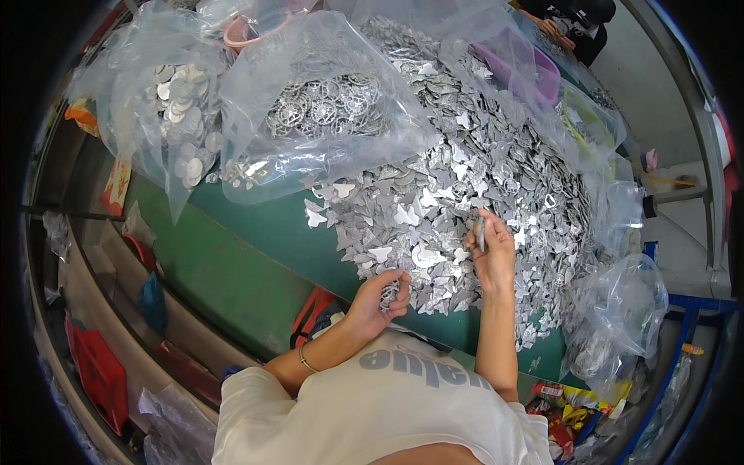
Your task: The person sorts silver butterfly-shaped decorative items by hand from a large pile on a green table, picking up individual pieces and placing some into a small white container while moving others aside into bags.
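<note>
Green and broad, the counter [256,221] runs across the workroom at a slant, and much of it lies under a big heap of silver metal pieces [465,167], flat and small, many shaped like spread wings. From where I stand, a person in a white shirt [372,411] faces the heap at its near edge, both arms reaching forward.

The left hand [369,304], a bracelet [305,359] at its wrist, is just beside the heap's near edge. Its fingers curl inward, loosely cupped around a small bunch of silver openwork pieces [389,296]. How many it holds, I cannot tell.

The right hand [497,253] is over the heap, farther forward. Its thumb and fingers are drawn close together, a narrow pinch on a thin silver piece [481,235] seen nearly edge-on. Whether the fingertips also touch the heap is unclear.

Beyond the left hand are two clear plastic bags: one [120,97] shows plain round discs [186,101], the other [244,101] round openwork pieces [325,108]. A purple basin [546,74] is at the heap's far right, partly behind clear plastic. Past it, a co-worker in dark clothing [593,39] has both hands [546,28] close together at the counter.
</note>
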### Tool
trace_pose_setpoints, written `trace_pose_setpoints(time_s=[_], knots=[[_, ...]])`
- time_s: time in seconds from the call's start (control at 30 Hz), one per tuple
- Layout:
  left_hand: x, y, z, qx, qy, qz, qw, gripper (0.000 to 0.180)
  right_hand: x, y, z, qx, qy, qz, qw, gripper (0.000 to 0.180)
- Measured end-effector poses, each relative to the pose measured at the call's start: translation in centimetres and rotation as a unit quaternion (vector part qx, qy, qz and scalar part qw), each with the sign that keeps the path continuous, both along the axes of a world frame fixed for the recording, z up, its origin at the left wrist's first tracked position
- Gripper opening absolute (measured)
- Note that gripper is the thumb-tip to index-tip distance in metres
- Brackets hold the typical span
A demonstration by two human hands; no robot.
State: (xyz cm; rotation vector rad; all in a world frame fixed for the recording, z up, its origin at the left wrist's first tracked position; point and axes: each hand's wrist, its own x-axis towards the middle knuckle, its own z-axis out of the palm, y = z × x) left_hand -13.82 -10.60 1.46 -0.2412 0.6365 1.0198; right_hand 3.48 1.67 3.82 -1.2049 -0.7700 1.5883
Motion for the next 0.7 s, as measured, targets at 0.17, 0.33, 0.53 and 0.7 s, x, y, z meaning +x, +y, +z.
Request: trace_pose_setpoints(time_s=[0.17,0.33,0.53,0.7], knots=[[0.1,-1.0,-0.3,0.019,0.008,0.003,1.0,0.019,0.2,-1.1,0.3,-0.118,0.245,0.033,0.962,0.016],[-0.1,-2.7,-0.5,0.035,0.048,0.006,0.998,0.019,-0.6,-3.4,-0.7,0.074,-0.223,0.168,0.957,0.017],[-0.4,-4.3,-1.2,0.055,0.049,0.001,0.997,0.02,-3.3,-5.4,-0.2,0.348,-0.636,0.238,0.646,0.037],[-0.7,-4.5,-0.6,0.052,0.072,-0.017,0.996,0.021,-2.7,-5.2,-1.3,0.416,-0.659,0.189,0.597,0.023]])
